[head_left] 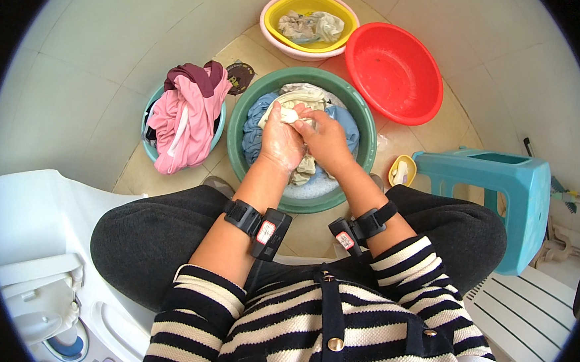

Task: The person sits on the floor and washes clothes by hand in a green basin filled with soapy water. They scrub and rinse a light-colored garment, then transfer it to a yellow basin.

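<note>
A cream garment [316, 98] lies bunched in the green basin [237, 148], among blue cloth [256, 120] and soapy water [313, 187]. Over the middle of the basin, my left hand [282, 144] is turned palm up, wet with suds, with part of the cream garment gripped at its fingers. My right hand [329, 140] meets it from the right, fingers closed on the same cloth. The two hands nearly touch, and the fingertips are partly hidden by the fabric.
Pink and maroon clothes [191, 118] overflow a light blue basin [222, 120] at left. Behind stand a yellow basin [287, 7] with cloth inside and a red basin [393, 74]. A soap dish [392, 178] sits beside the teal stool [531, 196] at right.
</note>
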The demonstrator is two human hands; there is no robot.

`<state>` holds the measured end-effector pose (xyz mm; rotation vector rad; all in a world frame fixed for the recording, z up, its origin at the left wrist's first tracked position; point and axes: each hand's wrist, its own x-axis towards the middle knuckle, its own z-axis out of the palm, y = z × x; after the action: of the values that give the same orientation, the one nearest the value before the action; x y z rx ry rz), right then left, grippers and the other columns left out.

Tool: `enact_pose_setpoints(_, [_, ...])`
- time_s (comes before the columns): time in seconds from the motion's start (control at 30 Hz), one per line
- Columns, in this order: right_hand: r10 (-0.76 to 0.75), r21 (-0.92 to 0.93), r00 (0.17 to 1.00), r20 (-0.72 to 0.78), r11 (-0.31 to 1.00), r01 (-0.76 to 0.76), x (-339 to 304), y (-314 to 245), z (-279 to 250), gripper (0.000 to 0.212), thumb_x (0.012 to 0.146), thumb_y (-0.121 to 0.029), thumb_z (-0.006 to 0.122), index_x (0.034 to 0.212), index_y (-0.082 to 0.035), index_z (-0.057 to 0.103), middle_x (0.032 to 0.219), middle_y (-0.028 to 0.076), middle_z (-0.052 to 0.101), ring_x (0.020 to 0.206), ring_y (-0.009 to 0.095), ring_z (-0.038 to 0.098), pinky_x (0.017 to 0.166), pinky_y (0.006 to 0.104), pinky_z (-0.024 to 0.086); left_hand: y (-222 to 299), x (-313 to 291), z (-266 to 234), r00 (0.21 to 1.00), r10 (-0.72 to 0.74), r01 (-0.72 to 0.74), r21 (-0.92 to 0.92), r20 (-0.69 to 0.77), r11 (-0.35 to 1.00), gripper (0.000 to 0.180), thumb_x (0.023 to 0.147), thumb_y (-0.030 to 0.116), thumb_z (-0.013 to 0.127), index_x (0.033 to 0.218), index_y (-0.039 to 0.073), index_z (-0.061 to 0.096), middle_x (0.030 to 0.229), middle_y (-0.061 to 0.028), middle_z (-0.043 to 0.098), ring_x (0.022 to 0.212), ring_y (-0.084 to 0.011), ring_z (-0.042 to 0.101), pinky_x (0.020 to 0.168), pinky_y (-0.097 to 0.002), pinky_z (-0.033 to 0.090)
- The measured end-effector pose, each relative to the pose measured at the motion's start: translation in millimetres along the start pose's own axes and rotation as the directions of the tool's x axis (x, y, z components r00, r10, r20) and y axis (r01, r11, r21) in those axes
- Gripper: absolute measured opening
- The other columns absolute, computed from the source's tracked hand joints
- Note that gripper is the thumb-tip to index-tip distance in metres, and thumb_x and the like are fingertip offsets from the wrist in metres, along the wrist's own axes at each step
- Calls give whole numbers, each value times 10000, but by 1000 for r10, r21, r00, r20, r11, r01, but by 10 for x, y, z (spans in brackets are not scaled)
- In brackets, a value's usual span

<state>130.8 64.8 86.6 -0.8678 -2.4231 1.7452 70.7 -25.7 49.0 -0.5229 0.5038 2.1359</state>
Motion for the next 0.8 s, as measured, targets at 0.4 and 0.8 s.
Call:
enact_pose_setpoints(0.4, [-295, -441, 931, -212, 879, 178, -143, -130, 76, 440, 812, -449, 619, 694, -24, 616, 726, 201, 631, 701, 402, 606, 624, 464, 471, -137, -16, 41, 988, -79, 83, -23, 135, 996, 345, 970, 188, 372, 1276, 46, 446, 1240, -124, 551, 1152, -250, 537, 1023, -429, 409])
enact_pose_setpoints(0.8, [-491, -338, 824, -283, 855, 394, -300, -106, 304, 277, 750, -278, 678, 683, -38, 557, 819, 174, 556, 838, 394, 525, 772, 481, 419, -291, 78, -224, 956, -56, 88, -98, 288, 991, 311, 975, 312, 425, 1164, 91, 532, 1137, -101, 592, 1030, -237, 583, 935, -361, 458])
